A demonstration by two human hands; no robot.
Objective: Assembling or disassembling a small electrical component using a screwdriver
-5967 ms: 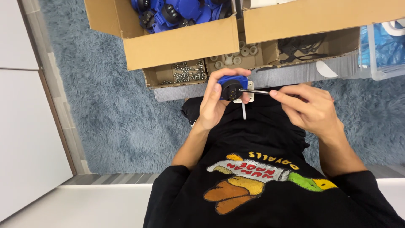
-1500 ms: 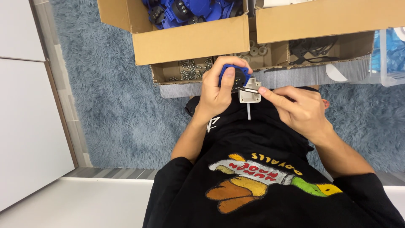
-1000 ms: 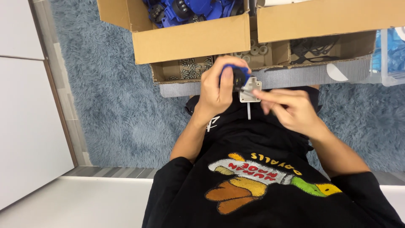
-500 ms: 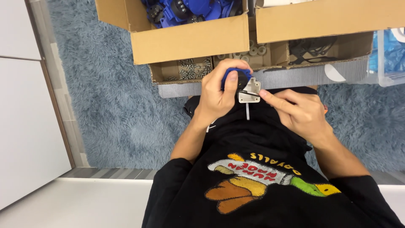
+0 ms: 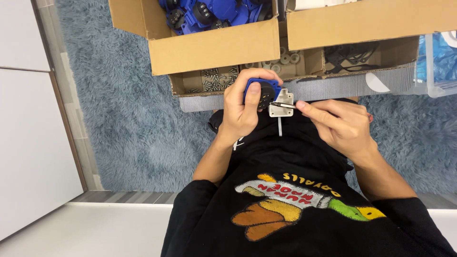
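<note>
— What was the floor like?
— A shaggy grey-blue carpet (image 5: 133,123) lay under everything, with pale cabinet fronts (image 5: 28,143) along one side

— And the piece being worked on?
— A blue round connector housing (image 5: 263,90) sat above the lap, just in front of the boxes. The left hand (image 5: 245,112) was closed around it, fingers wrapped over the top. A grey metal plate (image 5: 282,108) lay against its side, with a thin pin hanging below

— The other hand?
— The right hand (image 5: 340,126) was pinched shut on a small dark screw (image 5: 282,105), thumb and forefinger pressing it to the plate

— What stood around them?
— A cardboard box (image 5: 214,45) full of more blue housings (image 5: 209,10), a low tray of screws (image 5: 216,78) and white washers (image 5: 285,58), a second cardboard box (image 5: 366,21) holding black gaskets (image 5: 352,52), and a clear plastic bin (image 5: 438,62) at the edge
</note>
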